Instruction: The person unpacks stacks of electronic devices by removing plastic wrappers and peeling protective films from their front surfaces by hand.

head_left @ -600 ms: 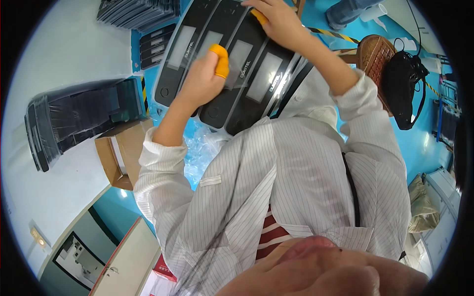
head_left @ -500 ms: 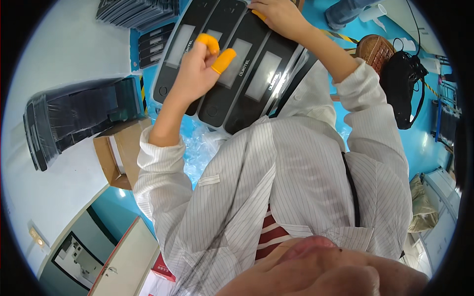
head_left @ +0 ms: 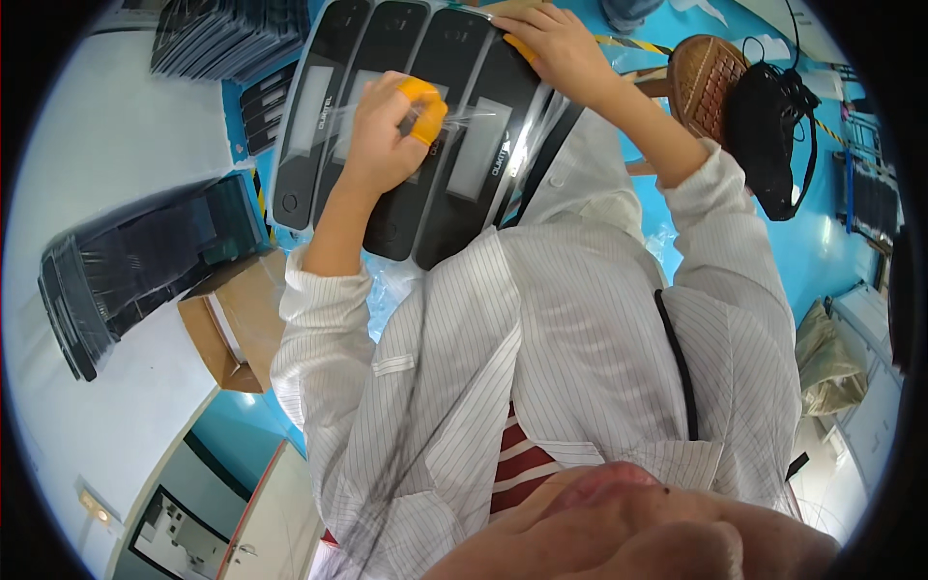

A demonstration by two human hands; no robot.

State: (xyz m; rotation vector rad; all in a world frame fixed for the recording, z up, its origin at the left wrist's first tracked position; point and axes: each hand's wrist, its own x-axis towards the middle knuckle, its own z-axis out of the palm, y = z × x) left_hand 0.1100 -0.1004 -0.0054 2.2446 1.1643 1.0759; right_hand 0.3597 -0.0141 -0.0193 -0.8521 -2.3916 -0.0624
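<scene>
In my lap and against my legs leans a clear plastic tray (head_left: 276, 193) of long black panels (head_left: 396, 217), each with a pale rectangular window. My left hand (head_left: 382, 135), with yellow finger cots on thumb and forefinger, is closed above the middle panels. It pinches a thin strip of clear film (head_left: 469, 118), which stretches to the right over a panel's window. At the far right corner of the tray my right hand (head_left: 561, 53) grips the edge, a yellow finger cot on one finger. Its fingertips are partly hidden.
To the left, a stack of dark trays (head_left: 164, 256) stands beside an open cardboard box (head_left: 232, 319). More stacked trays (head_left: 232, 39) are at the far left. On the right are a brown woven seat (head_left: 706, 92) and a black bag (head_left: 768, 145).
My left hand has gone from loosely curled to pinched, with clear film now stretched from it. The tray and my right hand appear slightly shifted in the view.
</scene>
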